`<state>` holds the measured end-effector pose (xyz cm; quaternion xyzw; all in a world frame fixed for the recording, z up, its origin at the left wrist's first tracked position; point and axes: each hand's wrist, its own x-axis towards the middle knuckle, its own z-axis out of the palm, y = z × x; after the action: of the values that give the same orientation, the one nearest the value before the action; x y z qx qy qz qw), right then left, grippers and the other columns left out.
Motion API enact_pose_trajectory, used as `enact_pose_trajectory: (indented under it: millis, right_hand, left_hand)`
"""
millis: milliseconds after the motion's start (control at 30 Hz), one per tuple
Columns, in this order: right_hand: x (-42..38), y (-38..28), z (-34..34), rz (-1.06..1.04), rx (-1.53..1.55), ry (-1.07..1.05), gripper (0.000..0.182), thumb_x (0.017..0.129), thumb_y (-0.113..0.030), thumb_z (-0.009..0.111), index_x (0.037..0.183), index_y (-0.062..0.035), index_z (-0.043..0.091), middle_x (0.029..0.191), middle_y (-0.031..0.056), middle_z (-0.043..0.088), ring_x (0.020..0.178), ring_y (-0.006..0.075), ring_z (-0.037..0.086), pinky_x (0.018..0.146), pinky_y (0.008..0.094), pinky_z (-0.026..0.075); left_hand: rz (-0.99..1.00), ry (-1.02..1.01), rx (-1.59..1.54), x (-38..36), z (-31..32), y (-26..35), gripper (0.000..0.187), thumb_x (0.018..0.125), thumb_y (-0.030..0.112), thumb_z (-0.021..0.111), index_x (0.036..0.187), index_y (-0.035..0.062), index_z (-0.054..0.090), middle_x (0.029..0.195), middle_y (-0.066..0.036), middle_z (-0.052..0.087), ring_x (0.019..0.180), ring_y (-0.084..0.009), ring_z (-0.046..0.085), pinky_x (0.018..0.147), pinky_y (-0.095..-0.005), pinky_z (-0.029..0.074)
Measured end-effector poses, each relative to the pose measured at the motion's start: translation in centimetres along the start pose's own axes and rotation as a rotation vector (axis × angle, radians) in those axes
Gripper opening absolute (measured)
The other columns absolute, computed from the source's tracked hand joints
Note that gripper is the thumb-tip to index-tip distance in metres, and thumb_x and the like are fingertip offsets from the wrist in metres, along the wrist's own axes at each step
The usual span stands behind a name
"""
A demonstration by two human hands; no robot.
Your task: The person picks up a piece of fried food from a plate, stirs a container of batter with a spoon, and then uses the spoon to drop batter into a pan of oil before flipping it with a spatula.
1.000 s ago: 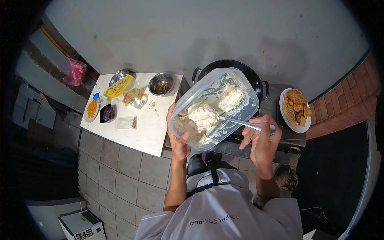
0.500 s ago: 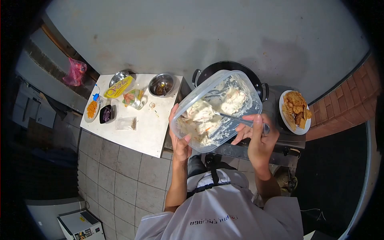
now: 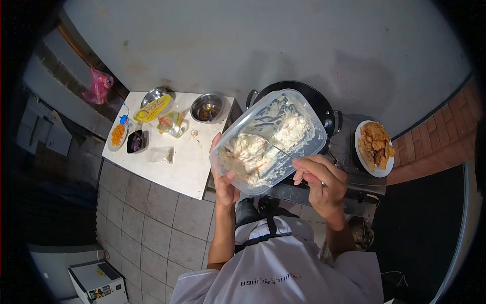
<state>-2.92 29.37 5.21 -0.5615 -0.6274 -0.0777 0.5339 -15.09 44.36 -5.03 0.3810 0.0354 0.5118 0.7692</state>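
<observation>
My left hand (image 3: 224,183) grips the left side of a clear plastic container (image 3: 315,133), which is tilted in front of a black wok (image 3: 318,96). Creamy white batter with orange bits (image 3: 248,152) lies inside in two main heaps. A metal spoon (image 3: 279,149) is pinched in my right hand (image 3: 321,182) over the container's right side. The spoon's bowl is sunk in the left heap of batter and hidden by it.
At the right, a white plate (image 3: 387,171) holds golden fried pieces. The white table (image 3: 190,177) on the left bears a steel bowl (image 3: 206,108), a yellow packet (image 3: 153,108), a black dish (image 3: 135,142) and a plate of orange shreds (image 3: 118,137).
My right hand has turned over, with its back now upward, and the spoon has rolled so its bowl is down in the batter. The container has shifted slightly left.
</observation>
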Motion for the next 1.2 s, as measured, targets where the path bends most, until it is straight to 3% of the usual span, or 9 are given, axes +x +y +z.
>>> enact_pose_trajectory:
  millis: [667,733,1100,1133,1200]
  right_hand:
    - [2.0,1.7,-2.7,-0.005,0.146,-0.128,0.021,0.094,-0.013,0.052,0.098,0.0037,0.062,0.081,0.0146,0.063,0.057,0.0166,0.059,0.054,0.0257,0.045]
    - [1.9,2.3,-3.1,0.092,0.221,-0.219,0.023,0.084,0.002,0.057,0.106,-0.0023,0.064,0.088,0.0111,0.063,0.063,0.0148,0.059,0.056,0.0248,0.048]
    - [1.2,4.6,-4.1,0.221,0.317,-0.217,0.029,0.081,0.008,0.052,0.106,-0.0015,0.064,0.086,0.0133,0.061,0.064,0.0177,0.058,0.057,0.0253,0.047]
    - [1.1,4.0,-4.4,0.222,0.313,-0.161,0.019,0.086,-0.001,0.053,0.102,0.0037,0.063,0.085,0.0152,0.061,0.062,0.0178,0.058,0.055,0.0256,0.047]
    - [0.8,2.7,-4.9,0.22,0.278,-0.033,0.03,0.093,-0.018,0.053,0.097,0.0101,0.062,0.084,0.0181,0.062,0.059,0.0186,0.058,0.054,0.0264,0.046]
  left_hand:
    - [0.047,0.171,0.099,-2.0,3.6,2.0,0.1,0.06,0.028,0.064,0.145,0.003,0.019,0.137,-0.021,0.035,0.128,-0.0321,0.037,0.107,-0.0406,0.032]
    - [0.023,0.208,0.138,-2.3,4.1,2.4,0.098,0.061,0.028,0.064,0.145,0.0028,0.02,0.137,-0.02,0.035,0.128,-0.0319,0.038,0.107,-0.0403,0.031]
    - [-0.068,0.262,0.254,-0.8,4.5,2.7,0.096,0.058,0.023,0.06,0.145,0.0029,0.022,0.137,-0.02,0.037,0.128,-0.0307,0.037,0.108,-0.0391,0.031]
    - [-0.092,0.26,0.254,-0.6,4.5,3.0,0.096,0.058,0.022,0.059,0.145,0.0029,0.022,0.137,-0.02,0.037,0.128,-0.0305,0.038,0.108,-0.0388,0.031]
    - [-0.119,0.233,0.244,-0.1,4.8,3.6,0.097,0.058,0.023,0.059,0.145,0.0034,0.021,0.137,-0.02,0.037,0.128,-0.0307,0.038,0.108,-0.0391,0.031]
